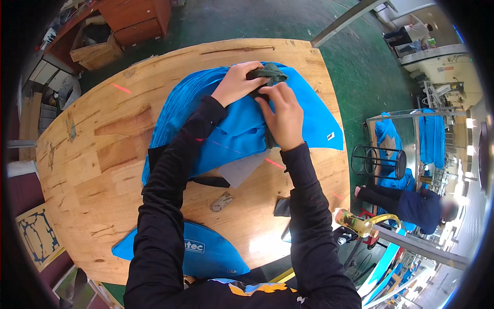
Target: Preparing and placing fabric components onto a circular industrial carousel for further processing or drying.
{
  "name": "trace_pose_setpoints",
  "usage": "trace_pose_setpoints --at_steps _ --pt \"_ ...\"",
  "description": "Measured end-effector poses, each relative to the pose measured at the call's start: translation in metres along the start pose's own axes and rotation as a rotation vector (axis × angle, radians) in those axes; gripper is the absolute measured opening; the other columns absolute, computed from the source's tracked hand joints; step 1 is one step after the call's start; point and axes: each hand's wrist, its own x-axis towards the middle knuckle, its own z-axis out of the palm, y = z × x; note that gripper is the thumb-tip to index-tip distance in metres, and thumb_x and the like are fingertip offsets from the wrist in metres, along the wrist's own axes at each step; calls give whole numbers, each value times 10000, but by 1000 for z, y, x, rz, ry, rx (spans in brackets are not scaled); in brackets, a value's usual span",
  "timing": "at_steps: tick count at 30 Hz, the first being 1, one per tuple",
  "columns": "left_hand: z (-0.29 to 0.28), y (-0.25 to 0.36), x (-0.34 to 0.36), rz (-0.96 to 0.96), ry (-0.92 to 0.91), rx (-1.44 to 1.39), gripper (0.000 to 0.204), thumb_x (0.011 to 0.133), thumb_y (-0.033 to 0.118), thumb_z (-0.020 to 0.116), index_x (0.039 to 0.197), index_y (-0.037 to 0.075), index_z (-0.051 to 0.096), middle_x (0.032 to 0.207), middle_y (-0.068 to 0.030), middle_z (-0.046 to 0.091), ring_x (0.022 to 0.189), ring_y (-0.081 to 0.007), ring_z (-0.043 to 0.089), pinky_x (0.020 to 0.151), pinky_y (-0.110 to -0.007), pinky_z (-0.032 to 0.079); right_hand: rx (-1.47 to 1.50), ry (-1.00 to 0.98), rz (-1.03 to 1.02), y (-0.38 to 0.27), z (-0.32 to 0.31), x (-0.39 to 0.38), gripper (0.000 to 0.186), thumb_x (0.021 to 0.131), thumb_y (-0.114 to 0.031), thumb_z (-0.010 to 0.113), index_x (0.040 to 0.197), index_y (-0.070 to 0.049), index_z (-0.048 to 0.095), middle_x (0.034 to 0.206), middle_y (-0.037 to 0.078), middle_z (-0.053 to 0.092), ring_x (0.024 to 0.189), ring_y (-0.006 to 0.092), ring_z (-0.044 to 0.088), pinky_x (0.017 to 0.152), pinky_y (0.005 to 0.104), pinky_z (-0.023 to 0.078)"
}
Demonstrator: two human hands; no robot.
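A stack of bright blue fabric panels (303,98) lies across the far part of the wooden table, its many edges fanned out on the left. My left hand (237,85) is closed on a dark green cloth strip (274,73) above the stack. Close beside it, my right hand (284,114) pinches the dark strip, thumb and fingers together; part of the strip is hidden behind the fingers. Below the hands the top blue panel is rumpled. A sheet of white paper (242,171) sticks out from under the stack's near edge.
Another blue panel (216,252) with a white print lies near my left forearm. A small worn block (222,201) and a dark square piece (282,207) rest on the wooden table (92,206). A black stool (378,160) and a person (411,206) are at right.
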Motion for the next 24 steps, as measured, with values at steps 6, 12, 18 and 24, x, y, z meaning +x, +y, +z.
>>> trace_pose_setpoints --at_steps 6,12,18,24 --pt "-2 -10 3 -28 -67 63 271 863 141 668 1055 -37 600 910 -68 630 828 -98 567 745 -245 471 -419 -122 -191 0 7 8 201 735 -133 718 905 -90 619 916 34 536 831 232 553 685 359 485" --pt "-9 -13 5 -96 67 -304 208 888 136 652 1037 2 598 865 -8 603 805 -78 550 710 -232 460 352 43 -147 -3 -10 -1 85 900 -110 607 936 -57 551 971 78 630 798 174 576 773 299 483" --pt "-51 -39 23 6 139 243 236 868 211 674 985 10 630 821 -130 660 774 -255 643 706 -349 488 897 155 465 10 -11 -36 62 1022 -102 417 1002 -46 435 841 86 602 687 111 480 708 279 461" --pt "-38 -31 35 89 67 450 209 853 165 668 987 21 596 886 -193 655 871 -371 631 739 -390 493 264 12 349 11 10 -29 114 920 -122 569 949 -21 526 904 189 568 834 381 599 650 413 482"
